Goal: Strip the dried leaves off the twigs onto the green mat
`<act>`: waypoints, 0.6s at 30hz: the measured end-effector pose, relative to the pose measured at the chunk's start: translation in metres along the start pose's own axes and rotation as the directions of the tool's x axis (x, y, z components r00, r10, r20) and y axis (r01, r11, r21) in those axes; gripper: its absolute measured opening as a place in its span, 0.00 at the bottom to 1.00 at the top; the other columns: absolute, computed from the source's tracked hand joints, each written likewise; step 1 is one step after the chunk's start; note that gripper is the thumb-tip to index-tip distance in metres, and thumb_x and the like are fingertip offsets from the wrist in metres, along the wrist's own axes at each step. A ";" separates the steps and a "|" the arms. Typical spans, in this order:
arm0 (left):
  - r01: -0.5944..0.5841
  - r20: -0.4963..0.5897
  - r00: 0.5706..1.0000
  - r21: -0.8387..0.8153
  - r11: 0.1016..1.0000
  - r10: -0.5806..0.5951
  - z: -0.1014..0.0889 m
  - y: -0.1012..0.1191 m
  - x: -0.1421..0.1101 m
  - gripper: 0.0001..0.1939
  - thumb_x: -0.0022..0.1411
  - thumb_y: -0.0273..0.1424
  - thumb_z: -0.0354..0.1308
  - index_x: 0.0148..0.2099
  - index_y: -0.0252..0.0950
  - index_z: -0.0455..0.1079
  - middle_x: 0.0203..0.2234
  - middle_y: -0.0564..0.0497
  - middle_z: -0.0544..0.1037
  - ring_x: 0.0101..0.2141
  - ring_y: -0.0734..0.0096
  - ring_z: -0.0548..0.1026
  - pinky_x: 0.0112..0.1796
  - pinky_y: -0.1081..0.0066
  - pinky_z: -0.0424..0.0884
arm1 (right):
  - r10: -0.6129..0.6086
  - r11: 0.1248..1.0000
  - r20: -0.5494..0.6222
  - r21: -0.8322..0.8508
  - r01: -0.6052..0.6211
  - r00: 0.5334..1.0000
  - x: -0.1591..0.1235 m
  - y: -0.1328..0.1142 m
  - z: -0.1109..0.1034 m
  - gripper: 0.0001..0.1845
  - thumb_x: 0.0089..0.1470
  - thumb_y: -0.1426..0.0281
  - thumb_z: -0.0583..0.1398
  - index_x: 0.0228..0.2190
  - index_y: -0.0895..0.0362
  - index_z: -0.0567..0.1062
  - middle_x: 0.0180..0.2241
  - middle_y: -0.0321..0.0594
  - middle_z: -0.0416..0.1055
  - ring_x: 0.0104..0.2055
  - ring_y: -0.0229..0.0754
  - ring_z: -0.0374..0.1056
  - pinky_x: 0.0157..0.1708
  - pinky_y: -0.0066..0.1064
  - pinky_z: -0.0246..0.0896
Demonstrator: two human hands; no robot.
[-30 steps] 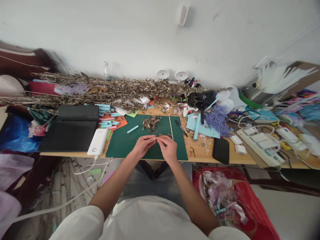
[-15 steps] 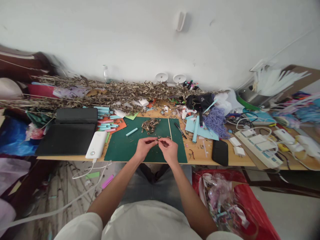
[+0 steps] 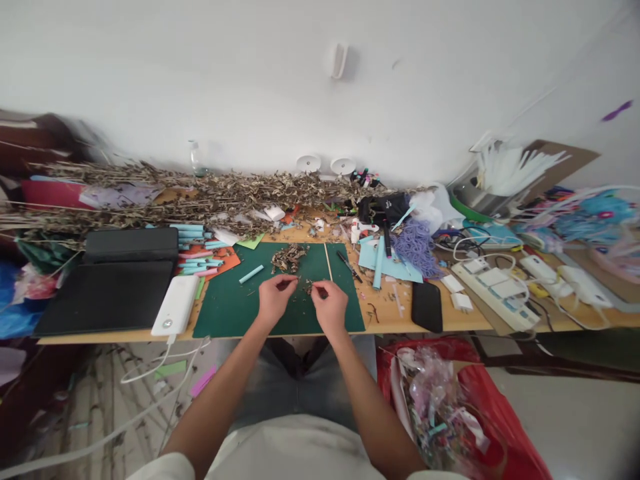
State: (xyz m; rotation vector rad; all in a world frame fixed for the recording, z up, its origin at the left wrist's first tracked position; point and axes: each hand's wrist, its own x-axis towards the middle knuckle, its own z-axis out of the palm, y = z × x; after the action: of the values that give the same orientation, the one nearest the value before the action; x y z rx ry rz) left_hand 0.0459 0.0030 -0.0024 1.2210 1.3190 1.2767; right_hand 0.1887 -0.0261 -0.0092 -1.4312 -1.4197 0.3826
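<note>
The mat point(image 3: 233, 300), bearing a leaf pile point(image 3: 288, 258), lies between power bank point(image 3: 175, 305) left and phone point(image 3: 427, 307) right.

No words, brand names or numbers can be read anywhere here. A black bag point(image 3: 371, 210) at the back of the wooden desk point(image 3: 383, 321), right of centre, carries 1 small pale mark that may be lettering, but it is too tiny to make out. On the left, at the desk's front edge, a white power bank point(image 3: 177, 300) bears 1 round grey mark near the end where its white cable point(image 3: 171, 340) plugs in; no character shows legibly in it. On the right, a pale socket strip point(image 3: 493, 300) has light blue patches, with no readable print.
</note>
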 end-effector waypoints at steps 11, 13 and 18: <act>0.134 0.078 0.990 -0.282 0.950 -0.117 0.005 0.002 0.005 0.13 0.43 0.34 0.70 0.33 0.34 0.77 0.24 0.51 0.78 0.25 0.72 0.74 0.34 0.69 0.72 | -0.154 0.944 0.125 -0.273 0.184 0.980 0.015 0.010 -0.010 0.09 0.57 0.68 0.57 0.30 0.56 0.78 0.32 0.45 0.72 0.38 0.46 0.66 0.42 0.38 0.62; 0.141 0.095 0.988 -0.275 0.951 -0.119 0.007 0.002 0.004 0.13 0.43 0.35 0.69 0.32 0.34 0.77 0.24 0.51 0.78 0.25 0.72 0.74 0.33 0.70 0.72 | -0.145 0.965 0.120 -0.203 0.167 0.982 0.015 0.002 -0.011 0.09 0.56 0.68 0.58 0.34 0.55 0.78 0.33 0.44 0.73 0.39 0.46 0.67 0.42 0.38 0.63; 0.178 0.177 0.975 -0.265 0.948 -0.134 0.010 -0.002 0.004 0.15 0.43 0.37 0.69 0.33 0.33 0.78 0.25 0.49 0.79 0.25 0.72 0.74 0.33 0.70 0.72 | -0.084 0.995 0.219 0.077 0.069 0.972 0.015 -0.008 -0.011 0.10 0.56 0.67 0.58 0.37 0.53 0.79 0.33 0.39 0.76 0.31 0.40 0.71 0.34 0.30 0.66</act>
State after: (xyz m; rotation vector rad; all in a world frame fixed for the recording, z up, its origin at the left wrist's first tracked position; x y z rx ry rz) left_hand 0.0550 0.0076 -0.0044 0.9765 1.0578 1.1817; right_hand 0.1969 -0.0196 0.0083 -1.3044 -1.6197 0.5507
